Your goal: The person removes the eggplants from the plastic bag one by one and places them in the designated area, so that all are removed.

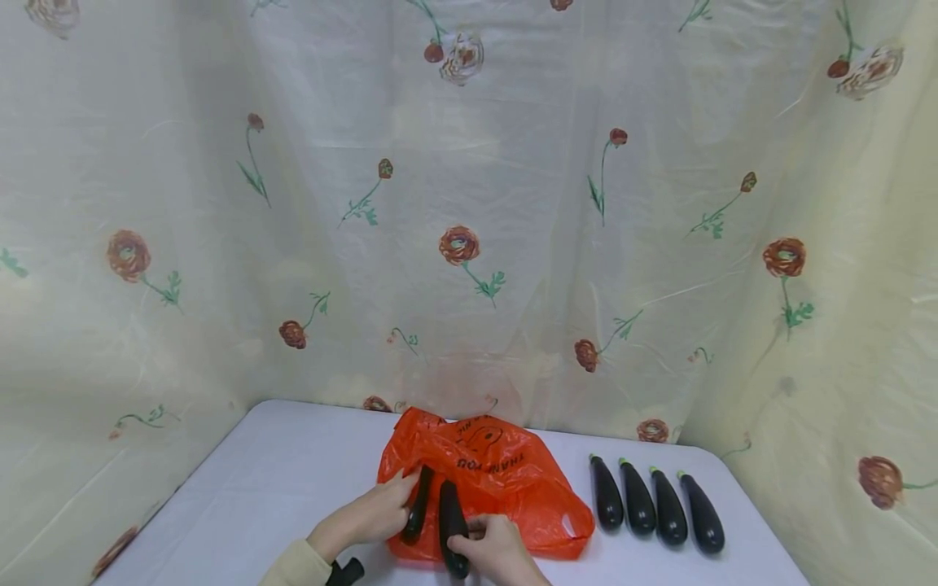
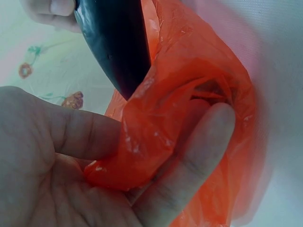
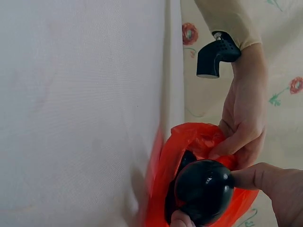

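Note:
A red plastic bag [image 1: 513,488] with dark print lies on the table, its mouth towards me. My left hand [image 1: 384,509] holds the bag's rim at the left, the film between thumb and fingers in the left wrist view. My right hand [image 1: 498,547] pinches a dark eggplant [image 1: 451,521] near its blunt end; in the right wrist view the round end [image 3: 208,189] faces the camera. Its far end points into the mouth. A second eggplant [image 1: 419,506] shows at the opening beside my left hand, partly behind the held one in the right wrist view.
Several eggplants [image 1: 639,500] lie in a row right of the bag, green stem ends away from me. The table [image 1: 293,456] has a white cover. A flowered curtain [image 1: 528,309] hangs behind and at both sides. A black wrist camera [image 3: 215,54] sits on my left wrist.

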The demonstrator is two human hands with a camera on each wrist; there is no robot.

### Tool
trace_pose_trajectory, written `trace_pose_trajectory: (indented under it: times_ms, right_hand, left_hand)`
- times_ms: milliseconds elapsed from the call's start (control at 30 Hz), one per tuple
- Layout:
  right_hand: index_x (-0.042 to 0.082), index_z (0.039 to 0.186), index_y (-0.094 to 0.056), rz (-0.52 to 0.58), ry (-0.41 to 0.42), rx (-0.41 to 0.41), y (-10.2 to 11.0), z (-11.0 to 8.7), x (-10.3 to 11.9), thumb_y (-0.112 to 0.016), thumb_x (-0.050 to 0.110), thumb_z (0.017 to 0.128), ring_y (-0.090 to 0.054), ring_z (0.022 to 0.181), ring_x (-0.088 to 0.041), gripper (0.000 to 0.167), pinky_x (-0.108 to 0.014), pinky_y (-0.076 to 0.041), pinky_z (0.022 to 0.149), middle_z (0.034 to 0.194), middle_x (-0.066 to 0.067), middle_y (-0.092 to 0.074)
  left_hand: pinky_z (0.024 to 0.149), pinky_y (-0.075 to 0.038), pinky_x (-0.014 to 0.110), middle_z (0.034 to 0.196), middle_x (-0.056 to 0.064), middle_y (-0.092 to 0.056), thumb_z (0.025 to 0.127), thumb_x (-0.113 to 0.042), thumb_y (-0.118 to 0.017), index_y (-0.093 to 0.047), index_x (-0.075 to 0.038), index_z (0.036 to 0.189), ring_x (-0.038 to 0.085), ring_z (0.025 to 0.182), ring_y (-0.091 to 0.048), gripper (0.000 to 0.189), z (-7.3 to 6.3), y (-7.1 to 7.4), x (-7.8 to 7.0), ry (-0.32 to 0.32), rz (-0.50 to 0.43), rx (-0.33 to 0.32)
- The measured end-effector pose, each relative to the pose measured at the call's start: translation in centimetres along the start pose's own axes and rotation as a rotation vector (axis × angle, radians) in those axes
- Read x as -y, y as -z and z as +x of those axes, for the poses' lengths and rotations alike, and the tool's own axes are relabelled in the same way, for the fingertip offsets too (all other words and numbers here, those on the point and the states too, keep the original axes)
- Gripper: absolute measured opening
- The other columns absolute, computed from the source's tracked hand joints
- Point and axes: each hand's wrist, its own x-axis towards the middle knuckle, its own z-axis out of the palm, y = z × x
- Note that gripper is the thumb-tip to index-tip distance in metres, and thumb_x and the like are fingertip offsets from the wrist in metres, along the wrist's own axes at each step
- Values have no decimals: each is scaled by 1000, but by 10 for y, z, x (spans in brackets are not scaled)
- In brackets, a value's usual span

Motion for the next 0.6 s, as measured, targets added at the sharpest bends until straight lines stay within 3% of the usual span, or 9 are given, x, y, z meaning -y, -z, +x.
trace_pose_trajectory:
  times_ms: [333, 600]
  right_hand:
    - [-2, 103, -70, 38, -33, 28, 2, -8, -5, -74, 26, 81, -59, 77, -15, 36, -34, -54, 73, 83, -3, -69]
    - [-6, 112, -66, 38, -39, 73, 8, -18, -10, -72, 25, 83, -60, 79, -16, 43, -37, -56, 76, 87, -3, -68]
  left_hand:
    - [103, -41, 54, 157, 15, -29, 89, -6, -47, -26, -6, 152, 22, 109, -53, 67, 0, 0, -1, 1, 28, -1]
    - [107, -36, 55, 157, 16, -28, 89, -7, -46, -26, -3, 152, 24, 122, -49, 65, 1, -1, -2, -1, 30, -3]
